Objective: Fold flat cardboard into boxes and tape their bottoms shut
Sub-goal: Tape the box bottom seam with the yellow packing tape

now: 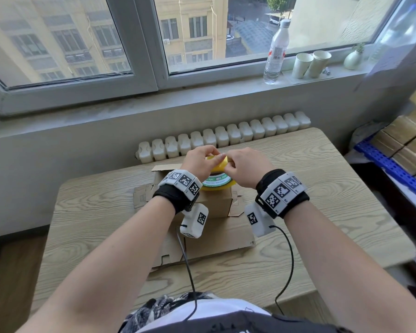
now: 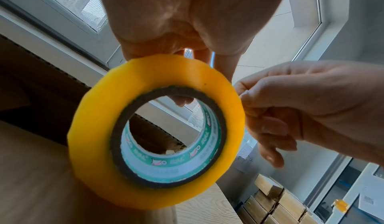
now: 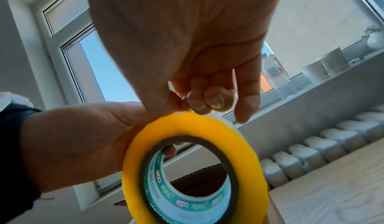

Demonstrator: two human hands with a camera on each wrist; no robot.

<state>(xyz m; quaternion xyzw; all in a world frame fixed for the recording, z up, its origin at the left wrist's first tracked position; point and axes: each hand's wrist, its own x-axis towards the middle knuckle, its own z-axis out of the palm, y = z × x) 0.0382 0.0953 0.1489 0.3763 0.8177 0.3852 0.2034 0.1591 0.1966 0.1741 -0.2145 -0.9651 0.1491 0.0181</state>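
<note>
A yellow tape roll (image 1: 218,186) with a green-printed core is held just above an upright brown cardboard box (image 1: 216,205). My left hand (image 1: 201,158) grips the roll's top, thumb on the outside and a fingertip inside the core. My right hand (image 1: 243,164) has curled fingers pinching at the roll's outer layer near the top. The left wrist view shows the roll (image 2: 93,129) face on, under the left hand (image 2: 187,22), with the right hand (image 2: 290,99) at its rim. In the right wrist view the right hand (image 3: 187,38) nips the roll (image 3: 249,158); the left hand (image 3: 79,142) holds it.
The box stands on flat cardboard (image 1: 214,236) spread over a wooden table (image 1: 310,236). A radiator (image 1: 226,135) runs behind the table. On the windowsill stand a water bottle (image 1: 275,51), two paper cups (image 1: 310,64) and a small vase (image 1: 352,58). Bundled cardboard (image 1: 406,138) fills a blue shelf at right.
</note>
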